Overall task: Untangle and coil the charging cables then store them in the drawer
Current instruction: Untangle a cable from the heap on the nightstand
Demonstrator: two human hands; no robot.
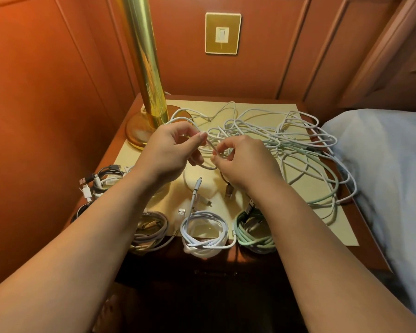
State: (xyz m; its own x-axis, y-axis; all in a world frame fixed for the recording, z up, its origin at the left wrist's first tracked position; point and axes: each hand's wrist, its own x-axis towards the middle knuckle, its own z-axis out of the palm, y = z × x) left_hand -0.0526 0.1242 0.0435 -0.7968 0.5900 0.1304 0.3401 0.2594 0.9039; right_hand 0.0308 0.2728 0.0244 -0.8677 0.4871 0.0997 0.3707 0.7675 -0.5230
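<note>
Both hands are working one white cable [208, 153] over the tabletop [322, 219]. Left hand [171, 152] is pinching a loop betw. thumb & forefinger, right hand [240, 157] is pinching the strand just beside it, prob. feeding the next turn so the coil stays even. Loose tangle [293, 150] is lying behind & to the right, w/ slack to draw from. Finished coils are sitting along the near edge, likely staged for the drawer: white coil [203, 233], green coil [251, 230], grey coil [149, 228], dark ones [106, 180] at left.

Both hands, left hand [168, 150] and right hand [244, 159], are pinching a white cable [203, 165] mid-frame; tangled cables [286, 140] are lying upper right on the worktop [322, 227].
</note>
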